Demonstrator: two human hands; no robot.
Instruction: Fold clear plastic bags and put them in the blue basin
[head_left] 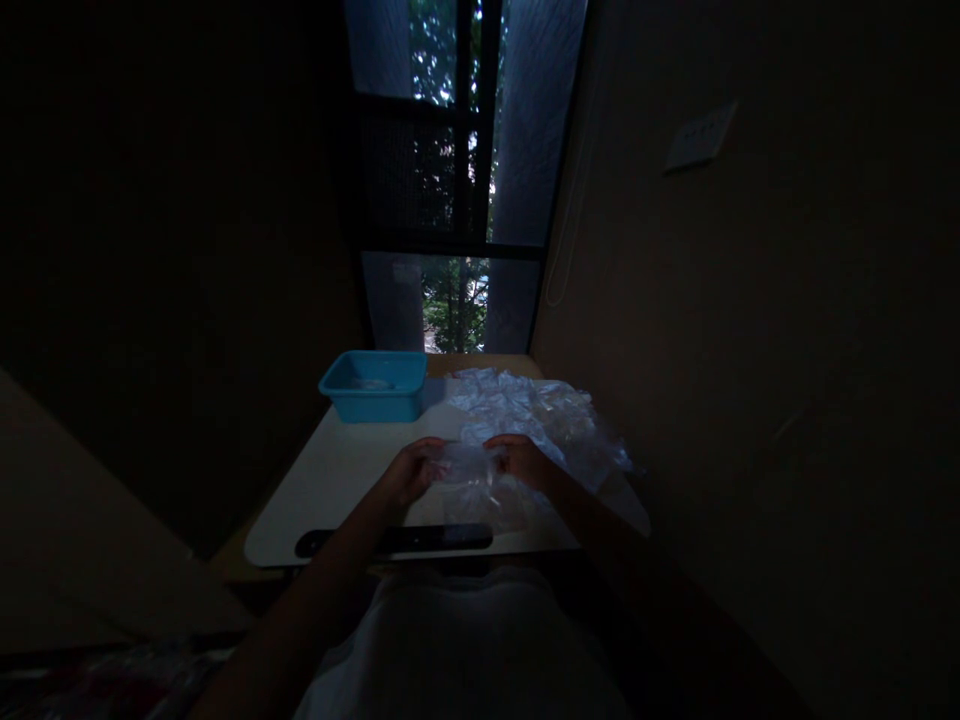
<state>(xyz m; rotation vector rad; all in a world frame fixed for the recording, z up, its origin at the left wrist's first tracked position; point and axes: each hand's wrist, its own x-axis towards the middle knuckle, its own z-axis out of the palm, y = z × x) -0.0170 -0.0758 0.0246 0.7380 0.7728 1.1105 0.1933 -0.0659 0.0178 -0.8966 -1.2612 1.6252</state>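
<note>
A clear plastic bag is stretched between my two hands above the white board. My left hand pinches its left edge. On the other side my right hand is closed on the right edge, thumb and fingers together. More clear plastic lies just below the held bag, and whether the two are joined is hard to make out. Behind and to the right of my right hand spreads a pile of crumpled clear bags.
A blue basin stands at the board's back left, with something pale and clear inside. A dark strip runs along the board's front edge, under my left forearm. Walls rise on both sides, and a window is behind.
</note>
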